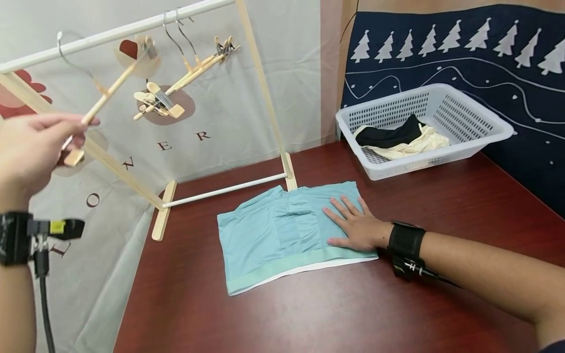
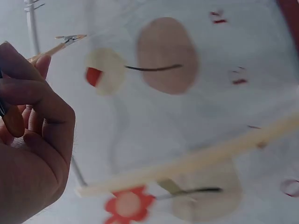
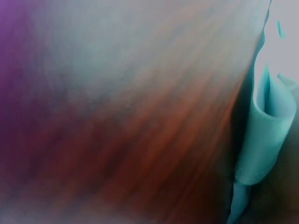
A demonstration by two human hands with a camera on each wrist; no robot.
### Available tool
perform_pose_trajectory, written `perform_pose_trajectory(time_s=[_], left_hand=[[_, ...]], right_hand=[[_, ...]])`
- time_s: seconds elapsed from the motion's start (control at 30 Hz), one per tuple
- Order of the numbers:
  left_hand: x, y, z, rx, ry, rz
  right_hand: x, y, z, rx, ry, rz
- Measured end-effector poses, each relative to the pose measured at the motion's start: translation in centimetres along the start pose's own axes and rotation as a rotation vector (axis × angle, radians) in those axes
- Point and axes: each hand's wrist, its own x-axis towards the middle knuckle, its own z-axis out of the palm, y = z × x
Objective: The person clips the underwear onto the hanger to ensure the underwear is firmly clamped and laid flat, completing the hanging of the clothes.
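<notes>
My left hand [image 1: 37, 152] grips the near end of a wooden clip hanger [image 1: 115, 87], whose metal hook loops over the white rod of a drying rack [image 1: 132, 30]. In the left wrist view, the curled fingers of the left hand [image 2: 39, 116] partly hide the hanger, and its far clip [image 2: 71, 38] sticks out beyond. Light blue boxer briefs [image 1: 260, 240] lie spread on the table, waistband toward me. With fingers spread, my right hand [image 1: 358, 229] rests flat on their right side. Only a folded teal edge of the briefs [image 3: 266, 140] shows clearly in the right wrist view.
Two more wooden clip hangers [image 1: 194, 73] hang together on the rod. A pale plastic basket [image 1: 476, 147] holding black and cream cloth stands at the back right. The rack's wooden feet [image 1: 164, 211] stand on the reddish-brown table [image 1: 335, 314]. Printed cloths cover the wall.
</notes>
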Motion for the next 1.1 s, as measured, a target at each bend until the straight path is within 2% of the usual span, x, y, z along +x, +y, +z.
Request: perform_pose_trajectory(time_s=[0.07,0.13,0.2,0.27,0.43,0.57,0.67,0.77,0.83,0.9,0.97,1.03,1.1], left_hand=[[-1.5,-2.0,0.0,0.111,-0.002,-0.007],[-2.8,-4.1,0.3,0.174,-0.028,-0.016],[-4.0,-6.1,1.2,0.215,-0.070,-0.023],[-5.0,-8.2,2.5,0.211,-0.140,-0.021],[-7.0,-12.0,7.8,0.174,-0.340,-0.014],[-8.1,-13.0,12.8,0.227,-0.476,0.024],[-8.3,-13.0,16.2,0.209,-0.565,0.060],[-8.5,-12.6,19.4,0.164,-0.646,0.106],[-8.7,-12.0,21.3,0.131,-0.701,0.133],[-8.8,-11.2,22.8,0.112,-0.748,0.161],[-9.0,-10.5,24.1,0.096,-0.779,0.187],[-9.2,-9.9,25.0,0.100,-0.795,0.212],[-9.4,-9.5,25.7,0.122,-0.798,0.250]], right_hand=[[-0.2,-0.3,-0.2,0.004,0.000,-0.001],[-0.3,-0.4,-0.3,-0.014,-0.010,0.010],[-0.5,-0.6,-0.6,-0.016,-0.017,0.017],[-0.7,-0.7,-0.8,-0.022,-0.019,0.020],[-0.6,-0.7,-1.1,-0.028,-0.023,0.022],[-0.3,-0.9,-1.7,-0.022,-0.053,0.021],[-0.1,-0.9,-2.8,0.026,-0.029,-0.023],[0.2,-0.9,-4.1,0.232,0.043,-0.056],[0.4,-1.0,-4.9,0.493,0.057,-0.009],[0.6,-1.1,-5.5,0.771,0.050,0.092],[0.5,-1.2,-6.1,0.985,0.024,0.234],[0.5,-1.1,-6.2,1.110,-0.014,0.346],[0.2,-0.9,-6.2,1.182,-0.046,0.424]])
